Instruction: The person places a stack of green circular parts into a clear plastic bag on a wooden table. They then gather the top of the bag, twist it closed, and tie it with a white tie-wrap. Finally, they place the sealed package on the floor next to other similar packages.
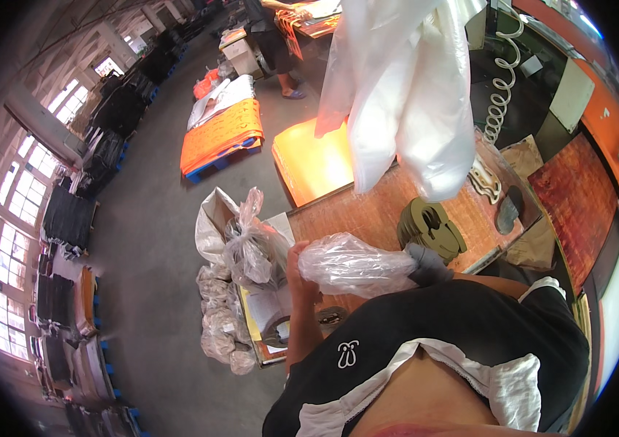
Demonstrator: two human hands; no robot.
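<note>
A clear plastic bag (357, 266) is stretched between my hands just above the near edge of the worktable (367, 222). My left hand (299, 266), bare, is closed on the bag's left end, its fingers partly hidden by the film. At the other end, my right hand (429, 265), in a grey glove, grips the gathered plastic. Whether anything lies inside the bag I cannot tell. Just beyond my right hand sits a stack of olive-green cut-out pieces (429, 229). A dark round piece (331, 317) shows partly below the bag.
Large translucent bags (411, 109) hang over the table, beside a coiled white hose (499, 95). Pale looped outlines (486, 180) and a dark grey piece (508, 211) lie at right. Filled bags (222, 313) stand left on the floor. Orange sheets (225, 131) and a person (273, 44) are farther off.
</note>
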